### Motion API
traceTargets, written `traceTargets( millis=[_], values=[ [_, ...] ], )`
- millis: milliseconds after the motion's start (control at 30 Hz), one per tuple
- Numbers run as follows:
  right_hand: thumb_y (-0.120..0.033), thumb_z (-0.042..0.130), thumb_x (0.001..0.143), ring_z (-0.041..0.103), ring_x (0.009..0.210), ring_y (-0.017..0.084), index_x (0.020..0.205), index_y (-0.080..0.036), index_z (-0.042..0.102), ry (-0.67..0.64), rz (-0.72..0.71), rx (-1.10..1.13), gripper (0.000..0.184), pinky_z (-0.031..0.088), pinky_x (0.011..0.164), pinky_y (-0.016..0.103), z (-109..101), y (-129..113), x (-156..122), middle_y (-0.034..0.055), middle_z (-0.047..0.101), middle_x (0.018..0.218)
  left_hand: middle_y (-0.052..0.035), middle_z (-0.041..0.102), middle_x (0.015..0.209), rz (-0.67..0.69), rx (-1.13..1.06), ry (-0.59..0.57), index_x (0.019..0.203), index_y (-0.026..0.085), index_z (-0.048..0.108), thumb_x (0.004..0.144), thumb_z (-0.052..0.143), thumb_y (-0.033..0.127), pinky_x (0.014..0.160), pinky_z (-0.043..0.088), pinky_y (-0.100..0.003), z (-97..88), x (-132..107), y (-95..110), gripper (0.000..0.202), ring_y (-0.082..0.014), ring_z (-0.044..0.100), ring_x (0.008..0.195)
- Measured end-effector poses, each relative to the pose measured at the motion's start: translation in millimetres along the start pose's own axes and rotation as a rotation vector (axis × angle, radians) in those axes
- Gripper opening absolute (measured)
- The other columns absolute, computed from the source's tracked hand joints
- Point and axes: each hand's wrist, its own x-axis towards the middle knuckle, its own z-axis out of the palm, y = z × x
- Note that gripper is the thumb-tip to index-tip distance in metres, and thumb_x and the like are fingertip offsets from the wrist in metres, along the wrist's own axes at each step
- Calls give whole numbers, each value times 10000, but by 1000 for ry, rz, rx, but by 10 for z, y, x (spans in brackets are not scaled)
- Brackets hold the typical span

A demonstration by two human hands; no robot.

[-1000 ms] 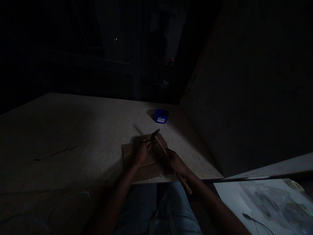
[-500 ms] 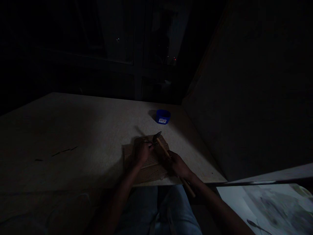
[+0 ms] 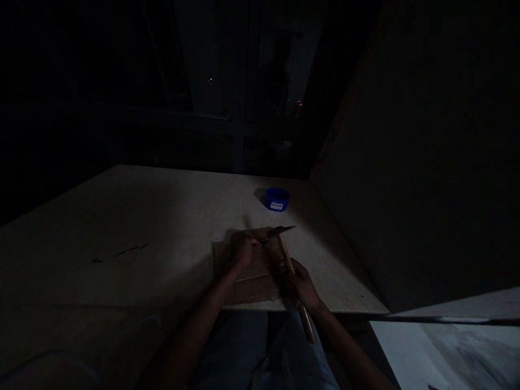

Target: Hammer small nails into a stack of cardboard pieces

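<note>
The scene is very dark. My right hand is closed round the wooden handle of a small hammer, whose metal head points away over a brown board with rows of small holes. That board lies at the near edge of a pale table. My left hand rests on the board with its fingers pinched together just left of the hammer head. What they pinch is too small and dark to make out.
A small blue tub with a label stands on the table beyond the board. A large dark panel leans along the table's right side. A pale sheet lies at the lower right. My lap in jeans shows below the table edge.
The hammer head has swung from left-tilted to pointing right and sits a little farther from me. The whole view has shifted, so the board and tub appear further right and lower.
</note>
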Motion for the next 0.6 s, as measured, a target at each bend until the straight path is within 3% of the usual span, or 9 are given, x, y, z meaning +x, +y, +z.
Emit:
traceTargets(
  millis=[133,233,300,367,467,600],
  values=[
    [-584,674,786,266,263,49,1007,-204,531,-10,49,156,463,233,251,155,-93,123,-60,-139,397,439,-59,755,958,137,-7,36,913,184,755,827,662,202,851,528,-313,-200,-89,7,128,-196,685,922],
    [-567,689,783,266,244,56,1009,-216,519,-12,72,245,451,259,231,157,-213,150,-88,-153,368,408,-79,726,1033,216,-21,168,1039,186,733,841,665,234,849,546,-309,-525,-179,-44,215,-186,683,937],
    [-559,712,761,261,237,55,1004,-221,511,-6,77,284,464,266,222,154,-298,161,-88,-161,354,397,-77,714,1034,197,3,252,1089,181,714,851,634,230,816,560,-305,-805,-230,-140,256,-173,686,882],
    [-552,746,726,261,236,49,1000,-222,505,10,81,311,492,257,216,143,-370,188,-74,-164,361,401,-78,708,1036,106,72,359,1102,170,702,840,604,203,798,567,-305,-1113,-281,-292,281,-169,686,843],
    [-562,771,699,256,234,41,1006,-219,514,23,103,351,528,248,211,134,-440,255,-58,-161,373,406,-111,691,1096,-126,291,523,1119,128,687,852,538,179,893,548,-320,-1586,-426,-591,310,-202,680,960],
    [-542,792,706,235,226,27,1023,-224,535,18,109,425,517,243,226,119,-482,314,-75,-163,353,399,-161,632,1259,-407,601,549,1254,99,623,856,499,163,1030,477,-352,-2142,-864,-1006,422,-255,614,1158]
  ],
)
